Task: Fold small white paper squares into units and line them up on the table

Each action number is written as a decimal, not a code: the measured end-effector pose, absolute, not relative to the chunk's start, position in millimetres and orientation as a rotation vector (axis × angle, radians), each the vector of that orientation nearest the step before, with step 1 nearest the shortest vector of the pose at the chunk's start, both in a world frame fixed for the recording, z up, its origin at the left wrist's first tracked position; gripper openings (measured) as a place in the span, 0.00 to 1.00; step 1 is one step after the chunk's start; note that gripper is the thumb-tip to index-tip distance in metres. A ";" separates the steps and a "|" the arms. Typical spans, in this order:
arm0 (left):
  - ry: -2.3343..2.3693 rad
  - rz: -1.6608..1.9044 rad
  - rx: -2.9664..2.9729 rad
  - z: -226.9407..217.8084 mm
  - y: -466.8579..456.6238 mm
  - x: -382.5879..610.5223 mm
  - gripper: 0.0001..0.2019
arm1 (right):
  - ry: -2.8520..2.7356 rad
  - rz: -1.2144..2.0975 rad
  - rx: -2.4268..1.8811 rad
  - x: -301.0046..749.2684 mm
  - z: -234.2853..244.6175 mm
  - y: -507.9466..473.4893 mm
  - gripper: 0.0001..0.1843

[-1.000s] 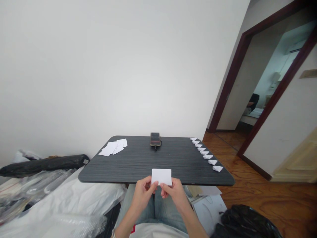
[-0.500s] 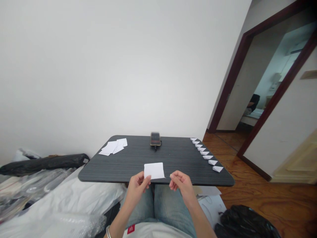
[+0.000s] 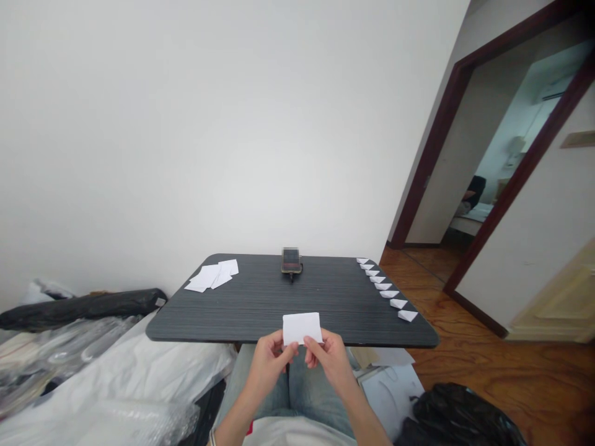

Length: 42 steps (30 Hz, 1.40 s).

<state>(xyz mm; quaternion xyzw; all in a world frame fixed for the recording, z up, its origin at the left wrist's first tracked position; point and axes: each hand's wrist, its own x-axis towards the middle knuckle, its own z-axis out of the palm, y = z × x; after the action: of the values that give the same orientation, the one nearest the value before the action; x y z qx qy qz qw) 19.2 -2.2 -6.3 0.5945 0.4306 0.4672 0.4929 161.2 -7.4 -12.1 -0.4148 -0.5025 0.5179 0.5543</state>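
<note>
A small white paper rectangle point(image 3: 302, 327) is pinched by both my hands just above the near edge of the dark table point(image 3: 260, 303). My left hand point(image 3: 272, 359) grips its lower left corner and my right hand point(image 3: 330, 356) grips its lower right edge, fingers closed on it. Both hands hover over my lap in front of the table.
A loose pile of white paper sheets point(image 3: 211, 276) lies at the table's far left. A phone point(image 3: 290, 261) stands at the far middle. Several folded white paper pieces point(image 3: 385, 287) line the right edge. Plastic bags point(image 3: 93, 371) fill the left; a black bag point(image 3: 460, 418) sits lower right.
Half a second ago only my left hand held the paper, further left over the table. My right hand has come back and taken hold; the paper sits centred near the edge again.
</note>
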 end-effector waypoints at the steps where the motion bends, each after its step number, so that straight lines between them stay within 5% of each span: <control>1: 1.046 1.138 1.431 -6.5 -1.0 16.9 0.15 | -1.185 1.213 -0.989 163.2 -12.6 -6.6 0.20; 34: 0.941 1.339 1.282 11.7 -3.0 7.7 0.22 | -1.213 1.129 -0.944 169.2 -9.9 -5.7 0.20; 42: 0.952 1.260 1.372 17.2 -1.9 4.1 0.16 | -1.410 1.031 -1.036 175.8 -6.7 -7.0 0.17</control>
<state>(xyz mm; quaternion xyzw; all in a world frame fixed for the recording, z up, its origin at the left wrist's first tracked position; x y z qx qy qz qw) 4.1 -1.9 17.2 0.5675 0.3940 0.5212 0.5010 175.8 -7.0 -6.7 -0.4336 -0.5900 0.4315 0.5270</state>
